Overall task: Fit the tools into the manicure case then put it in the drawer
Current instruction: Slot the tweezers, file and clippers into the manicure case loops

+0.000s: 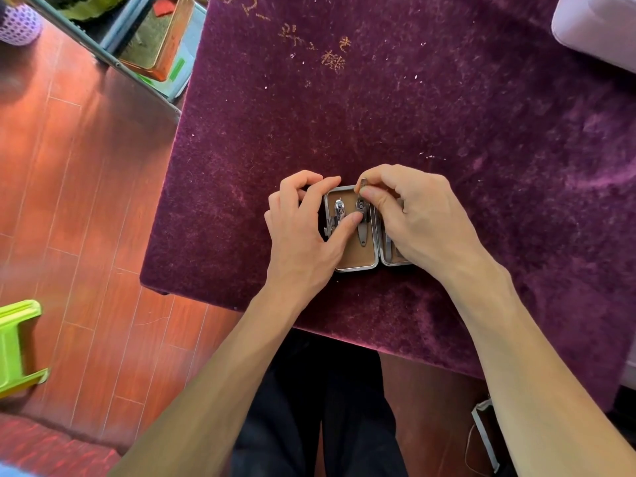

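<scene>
A small manicure case [356, 259] with a metal rim and tan lining lies open on the purple velvet table. Its left half holds two metal nail clippers, one [339, 213] at the left and one [362, 228] at the right. My left hand [303, 235] rests on the case's left side, with its thumb pressing the right clipper. My right hand [413, 215] covers most of the case's right half and pinches a small brown strap or tool tip [363, 183] at the case's far edge. A slim metal tool [388, 249] shows in the right half.
The purple velvet table [447, 115] has its left edge close to the case. A pale box [599, 29] sits at the far right corner. On the red wood floor are a green stool [17, 346] at the left and a metal-framed shelf with tins [155, 39] at the far left.
</scene>
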The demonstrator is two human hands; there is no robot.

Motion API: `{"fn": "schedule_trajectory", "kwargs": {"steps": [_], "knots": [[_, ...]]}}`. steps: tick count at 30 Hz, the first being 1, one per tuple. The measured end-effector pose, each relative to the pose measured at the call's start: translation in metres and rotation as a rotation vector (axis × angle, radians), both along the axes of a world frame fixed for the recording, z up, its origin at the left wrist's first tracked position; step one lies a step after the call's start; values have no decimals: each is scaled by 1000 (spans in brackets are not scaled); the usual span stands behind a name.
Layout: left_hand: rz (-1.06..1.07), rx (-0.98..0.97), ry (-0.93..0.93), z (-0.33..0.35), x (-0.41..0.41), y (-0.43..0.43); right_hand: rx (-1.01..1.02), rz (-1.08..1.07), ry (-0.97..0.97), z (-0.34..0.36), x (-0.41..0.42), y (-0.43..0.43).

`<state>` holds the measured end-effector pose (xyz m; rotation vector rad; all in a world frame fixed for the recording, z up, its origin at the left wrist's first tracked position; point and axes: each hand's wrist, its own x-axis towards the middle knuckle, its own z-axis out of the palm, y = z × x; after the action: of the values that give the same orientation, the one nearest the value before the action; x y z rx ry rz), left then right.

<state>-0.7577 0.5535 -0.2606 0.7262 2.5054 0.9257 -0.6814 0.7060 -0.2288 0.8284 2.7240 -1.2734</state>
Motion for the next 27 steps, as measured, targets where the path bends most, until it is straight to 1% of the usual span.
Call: {"fn": "schedule_trajectory", "kwargs": {"steps": [4, 13, 20, 27], "knots": [[9, 6, 5, 0, 1, 1, 11, -6, 17, -2, 2, -1], [9, 2, 27, -2, 1, 2, 88, 36, 146, -11, 25, -9], [-7, -5, 80, -1, 4, 1, 213, 21, 244, -19, 41, -24], [-53, -4, 85, -2, 2, -3, 239, -18, 250, -22, 46, -33]]}}
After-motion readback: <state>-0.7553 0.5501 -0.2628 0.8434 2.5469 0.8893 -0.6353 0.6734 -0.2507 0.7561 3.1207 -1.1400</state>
